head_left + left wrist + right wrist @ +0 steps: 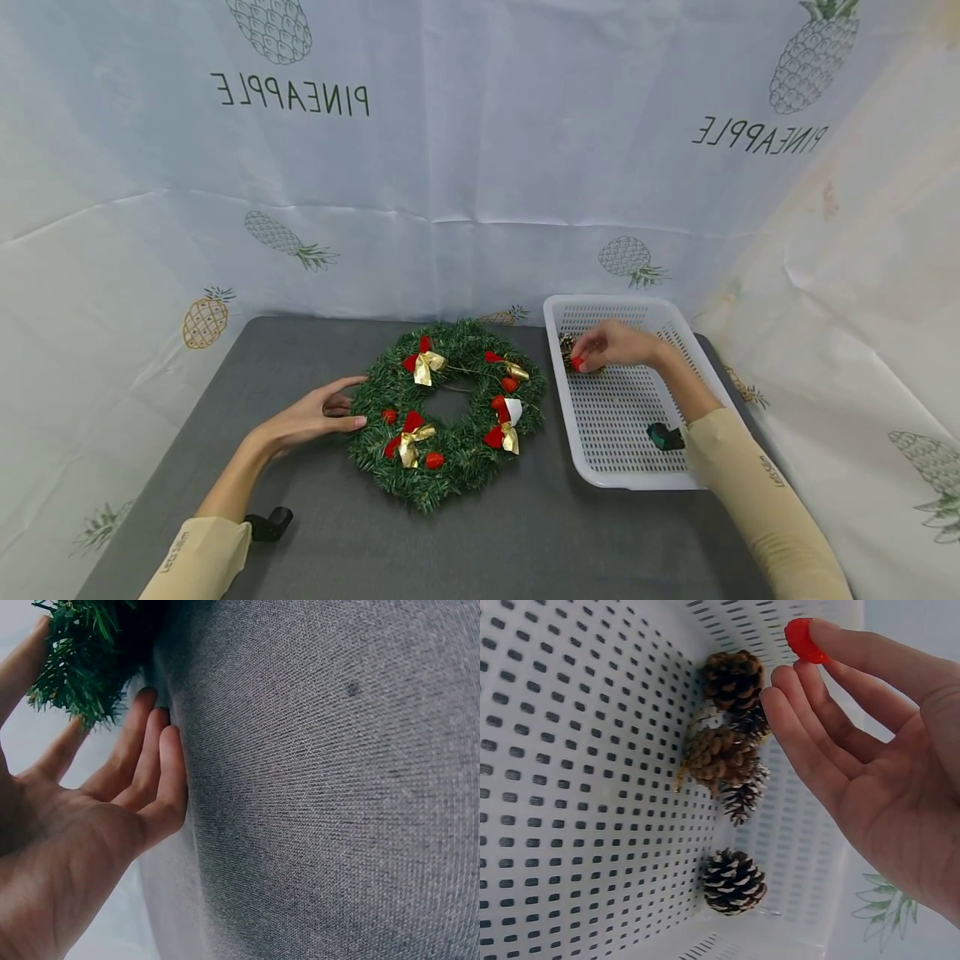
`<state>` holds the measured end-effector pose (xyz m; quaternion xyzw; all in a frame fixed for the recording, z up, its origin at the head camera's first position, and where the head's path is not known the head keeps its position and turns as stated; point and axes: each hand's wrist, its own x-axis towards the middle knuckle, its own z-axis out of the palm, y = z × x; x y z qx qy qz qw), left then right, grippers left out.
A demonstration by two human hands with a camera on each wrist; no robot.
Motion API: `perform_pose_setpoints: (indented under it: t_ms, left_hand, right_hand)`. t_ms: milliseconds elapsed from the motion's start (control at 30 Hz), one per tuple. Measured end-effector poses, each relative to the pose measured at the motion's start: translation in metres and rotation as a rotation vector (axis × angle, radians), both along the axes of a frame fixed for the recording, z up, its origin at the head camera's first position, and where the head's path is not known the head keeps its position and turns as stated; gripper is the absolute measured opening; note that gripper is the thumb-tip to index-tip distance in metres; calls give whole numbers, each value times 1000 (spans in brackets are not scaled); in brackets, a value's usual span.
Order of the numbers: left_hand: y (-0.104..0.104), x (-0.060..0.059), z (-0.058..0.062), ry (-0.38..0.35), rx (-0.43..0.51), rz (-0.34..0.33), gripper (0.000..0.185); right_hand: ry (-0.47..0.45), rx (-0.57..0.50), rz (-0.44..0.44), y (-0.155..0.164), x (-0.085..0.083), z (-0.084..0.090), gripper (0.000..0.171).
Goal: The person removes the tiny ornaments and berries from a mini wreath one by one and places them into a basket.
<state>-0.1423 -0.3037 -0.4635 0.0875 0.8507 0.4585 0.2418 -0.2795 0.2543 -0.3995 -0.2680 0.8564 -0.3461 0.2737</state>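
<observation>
Now your right hand (611, 346) pinches a small red berry (804, 640) over the white perforated plastic basket (637, 467); your relaxed left hand (315, 417) steadies the green tinsel wreath (450, 408), whose decoration looks underway, pinecones (724, 754) remaining.

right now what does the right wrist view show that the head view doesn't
Only the right wrist view shows the brown pine cones clearly: several lie in a corner of the basket, some white-tipped.

Only the head view shows the green tinsel wreath with red and gold bows on the grey table, with the left hand at its edge.

Both show the white perforated plastic basket and the right hand holding a small red piece at its fingertips.
</observation>
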Motion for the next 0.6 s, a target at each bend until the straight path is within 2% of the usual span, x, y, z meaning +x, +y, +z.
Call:
perform_pose_setpoints:
  t_ms: [367,600]
  left_hand:
    - [0,0,0,-1,5,-1,87]
    - [1,0,-1,-5,9,3,87]
  right_hand:
    - [-16,40,67,-5,0,-15,24]
    - [-21,66,78,-6,0,-23,23]
